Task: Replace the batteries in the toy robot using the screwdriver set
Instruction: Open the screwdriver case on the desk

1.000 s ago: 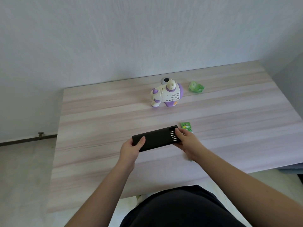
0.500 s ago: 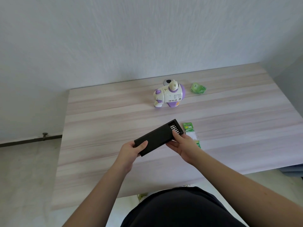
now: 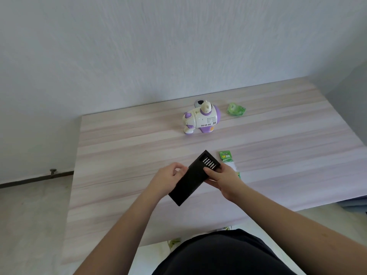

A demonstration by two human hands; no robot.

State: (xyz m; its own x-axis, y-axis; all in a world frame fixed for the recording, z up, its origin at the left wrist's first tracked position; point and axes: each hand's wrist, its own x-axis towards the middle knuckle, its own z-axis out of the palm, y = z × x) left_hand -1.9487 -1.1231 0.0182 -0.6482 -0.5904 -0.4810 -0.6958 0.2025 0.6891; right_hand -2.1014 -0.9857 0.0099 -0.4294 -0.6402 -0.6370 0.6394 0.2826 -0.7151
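Both hands hold the black screwdriver case above the worktop.

Left hand grips the case's left long side, fingers curled over the edge. Right hand clasps the far end, thumb on top beside a row of silver bits showing where the case stands partly open. Case tilted, far end pointing up and right. Just right of the grip, partly under the right hand, lies a green battery pack on the worktop. Farther beyond the grip stands the white and purple toy robot, well apart from the case. To the robot's right, a small green wrapper; contents unclear.
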